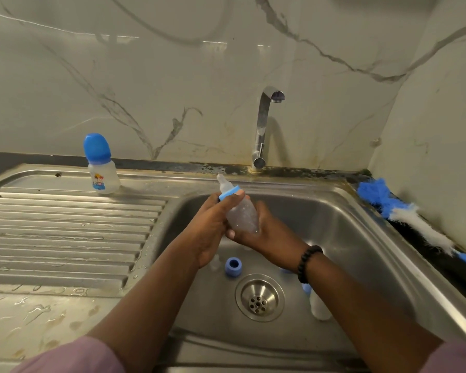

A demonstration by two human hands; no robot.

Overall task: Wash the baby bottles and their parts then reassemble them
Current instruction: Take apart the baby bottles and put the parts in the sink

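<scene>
Gripping the wet bottle (240, 215) over the sink (361, 224), my left hand (210, 224) curls round its neck (blue collar), my right hand (256, 232) cups its base

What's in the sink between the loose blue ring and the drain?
Nothing: in the head view, only bare wet steel of the sink separates the blue ring from the drain.

We see dim, greenish light, with glare streaks on the marble wall (172, 41). Edges bow outward; focus is soft.
</scene>
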